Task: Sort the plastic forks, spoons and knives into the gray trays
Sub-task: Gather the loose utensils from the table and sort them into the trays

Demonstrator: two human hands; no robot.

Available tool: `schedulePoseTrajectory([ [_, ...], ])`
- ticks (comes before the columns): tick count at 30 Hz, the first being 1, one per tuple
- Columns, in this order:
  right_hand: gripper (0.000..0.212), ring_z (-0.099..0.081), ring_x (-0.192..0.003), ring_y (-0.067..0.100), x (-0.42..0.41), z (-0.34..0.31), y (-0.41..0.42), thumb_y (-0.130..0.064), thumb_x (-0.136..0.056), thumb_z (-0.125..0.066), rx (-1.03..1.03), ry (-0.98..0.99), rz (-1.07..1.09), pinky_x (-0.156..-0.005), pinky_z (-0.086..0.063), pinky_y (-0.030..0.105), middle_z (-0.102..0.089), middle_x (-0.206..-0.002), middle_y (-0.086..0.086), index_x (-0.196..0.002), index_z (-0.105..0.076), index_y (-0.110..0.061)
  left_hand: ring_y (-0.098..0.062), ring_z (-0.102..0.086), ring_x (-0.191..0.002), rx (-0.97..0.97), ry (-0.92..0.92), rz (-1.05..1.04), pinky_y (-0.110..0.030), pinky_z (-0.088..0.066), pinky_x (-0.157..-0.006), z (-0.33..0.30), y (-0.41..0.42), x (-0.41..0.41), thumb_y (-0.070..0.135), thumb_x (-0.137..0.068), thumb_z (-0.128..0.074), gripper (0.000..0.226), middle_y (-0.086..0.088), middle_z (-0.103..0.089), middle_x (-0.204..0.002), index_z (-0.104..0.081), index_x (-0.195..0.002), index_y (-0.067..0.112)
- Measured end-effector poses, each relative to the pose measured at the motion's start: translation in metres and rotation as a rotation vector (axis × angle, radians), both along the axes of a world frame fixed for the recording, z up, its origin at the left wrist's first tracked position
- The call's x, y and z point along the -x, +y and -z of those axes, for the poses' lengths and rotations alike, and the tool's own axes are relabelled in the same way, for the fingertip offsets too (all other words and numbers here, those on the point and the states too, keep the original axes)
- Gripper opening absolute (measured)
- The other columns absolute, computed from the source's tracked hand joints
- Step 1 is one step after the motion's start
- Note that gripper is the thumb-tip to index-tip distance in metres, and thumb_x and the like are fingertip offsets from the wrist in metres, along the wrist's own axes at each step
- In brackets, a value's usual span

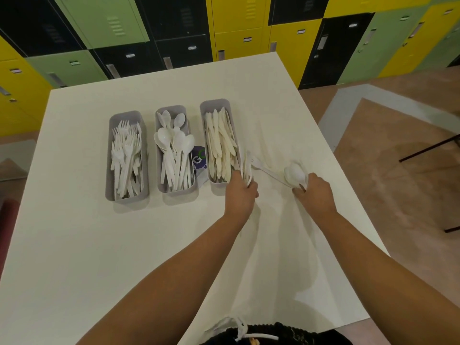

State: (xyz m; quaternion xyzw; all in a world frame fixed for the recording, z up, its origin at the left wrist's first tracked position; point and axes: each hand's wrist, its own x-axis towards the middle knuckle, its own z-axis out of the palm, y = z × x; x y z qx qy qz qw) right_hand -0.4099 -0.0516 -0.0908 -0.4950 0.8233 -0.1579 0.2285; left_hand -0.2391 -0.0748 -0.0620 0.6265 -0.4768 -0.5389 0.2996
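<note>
Hands point(242, 191) point(316, 192) grip cutlery beside knife tray point(219, 189), near table edge point(348, 175).

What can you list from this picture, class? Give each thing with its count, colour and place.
Trays: three, gray, side by side on the table.
Forks: many, white, left tray; one more lies loose on the table between the hands.
Spoons: many, white, middle tray.
Knives: many, cream, right tray.
Label: one, purple, between middle and right trays.
Table: one, white, under everything.
Lockers: many, yellow, green and black, behind the table.
Left hand: grip on white cutlery by the right tray.
Right hand: grip on white spoons, right of the trays.
</note>
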Motion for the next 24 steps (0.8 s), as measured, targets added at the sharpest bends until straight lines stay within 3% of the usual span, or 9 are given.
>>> schedulePoseTrajectory([
  [2,0.020,-0.054,-0.079,0.032,0.002,-0.001,-0.002,-0.015,-0.084,-0.066,0.010,-0.003,-0.005,-0.061,-0.032,0.028,-0.057,-0.083,0.017,-0.085,-0.052,0.000,-0.014,-0.044,-0.049,0.001,0.017,-0.014,-0.025,-0.034,-0.047,0.000,-0.001,0.001,0.007,-0.091,-0.046,0.007,-0.010,-0.052,-0.075,-0.045,-0.098,0.009],
  [4,0.027,-0.048,-0.068,0.025,0.004,-0.002,-0.005,-0.013,-0.083,-0.063,0.034,-0.016,0.010,-0.051,-0.028,0.028,-0.048,-0.067,0.006,-0.067,-0.043,-0.007,-0.014,-0.042,-0.051,-0.001,0.043,-0.033,-0.026,-0.034,-0.048,0.000,-0.001,0.001,0.010,-0.093,-0.045,0.005,-0.006,-0.052,-0.075,-0.044,-0.098,0.012],
  [7,0.035,-0.041,-0.058,0.020,0.000,-0.007,-0.010,-0.014,-0.085,-0.057,0.099,-0.037,0.019,-0.046,-0.025,0.027,-0.039,-0.058,0.000,-0.058,-0.035,-0.012,-0.011,-0.038,-0.050,-0.003,0.052,-0.044,-0.024,-0.034,-0.047,-0.004,-0.002,0.001,0.018,-0.096,-0.045,0.009,-0.002,-0.048,-0.071,-0.043,-0.094,0.026],
  [10,0.030,-0.041,-0.066,0.021,-0.013,-0.012,-0.023,-0.012,-0.088,-0.055,0.133,-0.053,-0.082,-0.054,-0.023,0.030,-0.041,-0.066,0.001,-0.064,-0.037,-0.013,-0.009,-0.035,-0.045,0.010,0.066,-0.054,-0.019,-0.032,-0.043,-0.010,-0.001,-0.001,0.020,-0.098,-0.043,0.008,0.002,-0.039,-0.060,-0.046,-0.104,0.023],
  [12,0.007,-0.045,-0.073,0.023,-0.023,-0.013,-0.033,-0.007,-0.087,-0.055,0.146,-0.033,-0.176,-0.062,-0.028,0.028,-0.049,-0.081,0.008,-0.082,-0.051,-0.005,-0.009,-0.035,-0.044,0.011,0.070,-0.079,-0.019,-0.032,-0.042,-0.013,-0.002,-0.004,0.021,-0.098,-0.043,0.010,0.002,-0.039,-0.060,-0.046,-0.107,0.017],
  [13,0.005,-0.048,-0.074,0.025,-0.027,-0.013,-0.037,-0.005,-0.086,-0.055,0.150,-0.013,-0.213,-0.063,-0.030,0.028,-0.051,-0.085,0.011,-0.089,-0.055,-0.001,-0.010,-0.035,-0.045,0.014,0.069,-0.085,-0.019,-0.032,-0.042,-0.013,-0.002,-0.007,0.021,-0.098,-0.043,0.008,0.001,-0.040,-0.060,-0.045,-0.104,0.017],
  [20,0.016,-0.057,-0.082,0.031,-0.041,-0.003,-0.046,-0.014,-0.084,-0.062,0.088,0.094,-0.281,-0.063,-0.034,0.028,-0.056,-0.094,0.015,-0.091,-0.060,-0.001,-0.009,-0.034,-0.042,-0.020,0.066,-0.123,-0.018,-0.030,-0.038,-0.012,-0.007,-0.019,0.023,-0.097,-0.044,0.009,0.001,-0.040,-0.061,-0.043,-0.096,0.015],
  [24,0.018,-0.060,-0.086,0.033,-0.044,-0.005,-0.052,-0.020,-0.082,-0.061,0.003,0.167,-0.320,-0.063,-0.038,0.031,-0.061,-0.092,0.014,-0.089,-0.061,-0.003,-0.009,-0.034,-0.042,-0.028,0.063,-0.129,-0.018,-0.030,-0.038,-0.011,-0.010,-0.021,0.024,-0.098,-0.043,0.014,0.002,-0.040,-0.061,-0.046,-0.105,0.013],
])
